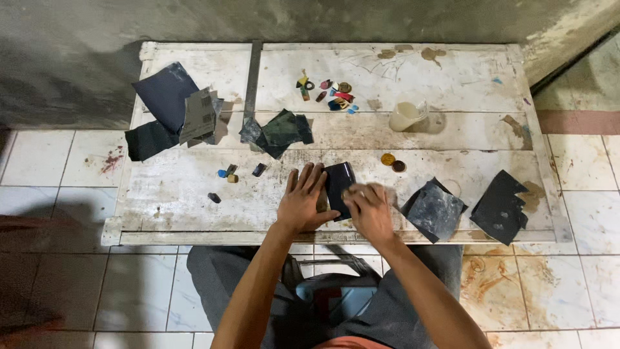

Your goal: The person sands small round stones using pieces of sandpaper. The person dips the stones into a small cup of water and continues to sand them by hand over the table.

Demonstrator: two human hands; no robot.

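My worn white board table (194, 207) sits on a tiled floor (58, 168) against a grey wall. A pale plastic jug (405, 116) lies tipped far right; contents hidden. My left hand (302, 201) lies flat, fingers spread, pinning a dark sandpaper sheet (338, 187) at the near edge, long axis near-to-far. My right hand (369, 210) curls over it, holding something I cannot make out
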